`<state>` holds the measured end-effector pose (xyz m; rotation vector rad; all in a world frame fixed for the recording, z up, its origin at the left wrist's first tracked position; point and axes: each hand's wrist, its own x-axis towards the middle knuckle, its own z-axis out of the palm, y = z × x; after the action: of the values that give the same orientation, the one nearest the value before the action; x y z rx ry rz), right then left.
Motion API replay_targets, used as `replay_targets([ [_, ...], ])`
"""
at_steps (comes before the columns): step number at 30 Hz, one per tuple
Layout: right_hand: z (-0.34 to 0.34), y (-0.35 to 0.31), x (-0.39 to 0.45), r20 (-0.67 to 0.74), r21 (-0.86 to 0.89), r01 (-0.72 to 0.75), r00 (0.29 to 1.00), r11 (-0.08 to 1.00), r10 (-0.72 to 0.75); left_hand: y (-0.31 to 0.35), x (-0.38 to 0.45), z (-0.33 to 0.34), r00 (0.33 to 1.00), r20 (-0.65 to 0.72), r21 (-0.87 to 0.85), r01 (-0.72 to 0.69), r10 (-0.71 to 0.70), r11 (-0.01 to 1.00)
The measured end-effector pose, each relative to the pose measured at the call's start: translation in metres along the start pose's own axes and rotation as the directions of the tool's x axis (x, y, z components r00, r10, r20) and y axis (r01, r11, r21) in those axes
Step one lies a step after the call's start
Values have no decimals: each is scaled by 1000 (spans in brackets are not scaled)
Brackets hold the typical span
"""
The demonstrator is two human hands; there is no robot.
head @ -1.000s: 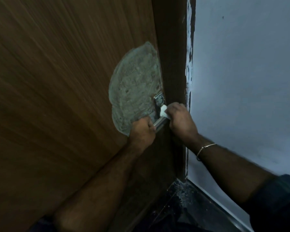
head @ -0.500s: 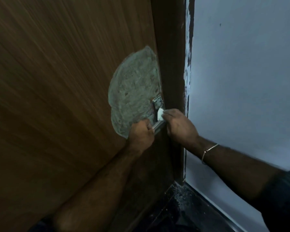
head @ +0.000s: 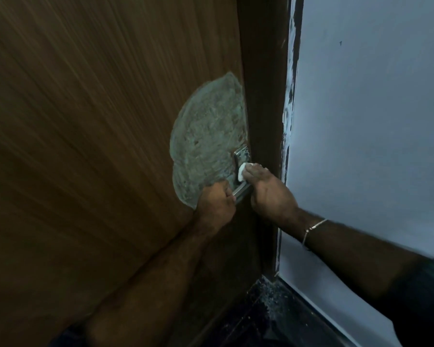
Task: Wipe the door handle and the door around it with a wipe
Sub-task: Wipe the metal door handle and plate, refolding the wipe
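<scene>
On door handle (head: 241, 190), wipe (head: 316, 172) shifted upward

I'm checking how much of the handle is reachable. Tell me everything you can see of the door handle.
The handle is a silvery metal lever with a backplate above it, mounted near the door edge inside a pale wiped patch. The left hand grips the lever's free end, hiding it. The right hand pinches a white wipe against the handle just below the plate. Only a short stretch of lever shows between the hands.
</scene>
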<state>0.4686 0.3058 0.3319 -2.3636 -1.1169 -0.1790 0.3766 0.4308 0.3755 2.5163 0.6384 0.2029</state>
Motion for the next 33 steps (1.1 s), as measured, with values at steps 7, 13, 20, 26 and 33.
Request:
replay_targets([
  [7, -5, -6, 6, -121, 58, -38, 992, 998, 45, 4, 0, -1, 999, 28, 33, 16, -17, 999],
  [13, -13, 0, 3, -82, 144, -92, 991, 985, 104, 4, -1, -2, 1000, 3, 20, 21, -21, 1000],
  [20, -14, 2, 3, -69, 251, -196, 973, 948, 220, 7, -2, -6, 999, 35, 6, 5, -5, 1000],
  [26, -3, -21, 14, 164, 914, -387, 627, 122, 761, 8, -2, -7, 999, 44, 13, 28, -28, 1000],
  [33, 2, -41, -8, 613, 648, -94, 654, -756, 444, 11, -5, -9, 998, 56, 3, 29, -29, 1000],
])
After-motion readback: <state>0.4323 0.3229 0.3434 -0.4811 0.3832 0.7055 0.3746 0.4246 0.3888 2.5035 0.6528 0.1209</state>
